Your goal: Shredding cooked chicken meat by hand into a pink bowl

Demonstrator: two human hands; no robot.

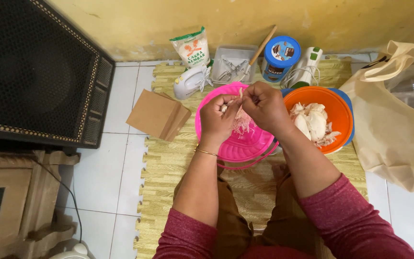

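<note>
A single head-worn camera looks steeply down from close above the seated person's lap, facing forward toward the yellow wall (pixel 245 19) along the frame's top, with the foam mat (pixel 178 158) filling the centre.

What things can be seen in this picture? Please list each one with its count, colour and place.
pink bowl: 1, pink, centre, under both hands
shredded meat: 1 heap, pale, in pink bowl
orange bowl: 1, orange, right of pink bowl
meat pieces: several, whitish, in orange bowl
hand mixer: 1, white, behind pink bowl
clear tray: 1, transparent, by wall
round tin: 1, blue, by wall
packet: 1, white and green, by wall
cardboard: 1, brown, left
cloth bag: 1, beige, right
speaker: 1, black, left
left hand: pinching a pale strand
right hand: pinching the same strand
</note>
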